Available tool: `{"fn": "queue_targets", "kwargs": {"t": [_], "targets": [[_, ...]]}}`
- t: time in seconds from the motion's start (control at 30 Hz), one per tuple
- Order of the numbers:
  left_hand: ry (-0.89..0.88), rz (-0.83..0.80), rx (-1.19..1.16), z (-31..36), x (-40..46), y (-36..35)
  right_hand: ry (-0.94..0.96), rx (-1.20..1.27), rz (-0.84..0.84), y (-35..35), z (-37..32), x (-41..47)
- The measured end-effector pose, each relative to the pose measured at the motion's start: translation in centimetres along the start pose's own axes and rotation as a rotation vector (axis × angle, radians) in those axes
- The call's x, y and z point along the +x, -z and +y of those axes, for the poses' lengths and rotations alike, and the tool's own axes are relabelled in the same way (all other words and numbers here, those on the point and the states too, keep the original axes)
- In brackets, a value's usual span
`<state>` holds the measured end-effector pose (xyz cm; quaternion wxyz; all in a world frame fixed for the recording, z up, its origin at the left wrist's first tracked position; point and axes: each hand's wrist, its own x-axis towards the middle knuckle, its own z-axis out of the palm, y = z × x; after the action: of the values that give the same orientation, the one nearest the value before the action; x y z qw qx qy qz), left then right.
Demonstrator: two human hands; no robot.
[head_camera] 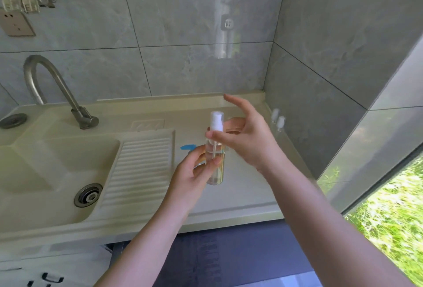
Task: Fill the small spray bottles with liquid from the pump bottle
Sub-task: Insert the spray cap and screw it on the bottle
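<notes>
Two hands meet over the cream bench (240, 197), both on one small clear spray bottle (215, 163) held upright above the surface. Left hand (194, 172): fingers and thumb curled round the lower body of the bottle, thumb across its front. Right hand (247, 135): thumb and a fingertip pinch the neck just below the white spray head (216, 121); the remaining fingers are spread and raised, the index extended toward the back wall. The white dip tube shows through the clear wall. Liquid level inside cannot be told; a faint yellowish tint shows low on the right side of the bottle.

Behind the held bottle, partly hidden by both hands, a blue pump nozzle (187, 147) projects to the left; the body of that container is concealed. A tan object (235, 124) lies behind the right hand, its nature unclear.

At the far right of the bench, near the tiled side wall (320, 103), two more small spray bottles (278, 120) with white tops stand just beside each other, blurred.

Left of the hands, the bench is moulded into a ribbed washboard slope (142, 163) running down into a sink basin (45, 172) with a metal drain (88, 195). A curved metal tap (57, 90) is mounted at the rear. A wall socket (16, 23) is fixed at upper left. Green foliage (389, 218) is visible at lower right.
</notes>
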<state>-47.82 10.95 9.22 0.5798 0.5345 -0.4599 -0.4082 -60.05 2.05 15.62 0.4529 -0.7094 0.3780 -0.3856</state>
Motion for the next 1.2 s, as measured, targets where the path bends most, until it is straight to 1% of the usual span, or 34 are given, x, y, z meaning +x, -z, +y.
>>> {"fn": "queue_targets", "kwargs": {"t": [0.1,0.2,0.27,0.43,0.57,0.67,0.77,0.87,0.97,1.07,1.2], "targets": [[-0.002,-0.027,0.019,-1.1,0.9,-0.8,-0.042,-0.093,0.055,0.5,1.1,-0.2],[0.011,-0.039,0.06,-2.8,2.0,-1.9,-0.134,-0.175,-0.009,1.7,2.6,-1.2],[0.011,-0.048,0.106,-4.0,2.6,-2.5,-0.182,-0.255,-0.013,2.4,3.8,-2.0],[0.025,-0.09,0.201,-6.6,3.3,-4.8,-0.288,-0.263,0.032,3.7,6.7,-2.6],[0.063,-0.141,0.297,-8.5,4.5,-6.2,-0.321,-0.278,0.029,4.7,8.7,-2.4],[0.071,-0.232,0.367,-9.1,6.2,-7.4,-0.335,-0.261,0.084,6.1,10.1,-2.2],[0.051,-0.299,0.361,-9.4,8.0,-8.7,-0.348,-0.249,0.187,7.6,11.3,-1.4],[0.038,-0.312,0.355,-10.5,10.0,-9.9,-0.352,-0.282,0.346,9.6,12.6,0.3],[0.071,-0.316,0.33,-11.7,11.7,-10.6,-0.34,-0.317,0.47,11.7,13.9,2.4],[0.087,-0.312,0.308,-12.9,13.2,-11.4,-0.379,-0.345,0.51,13.1,15.8,4.2],[0.093,-0.31,0.323,-14.0,14.6,-12.2,-0.438,-0.386,0.53,13.4,18.8,5.7]]}}
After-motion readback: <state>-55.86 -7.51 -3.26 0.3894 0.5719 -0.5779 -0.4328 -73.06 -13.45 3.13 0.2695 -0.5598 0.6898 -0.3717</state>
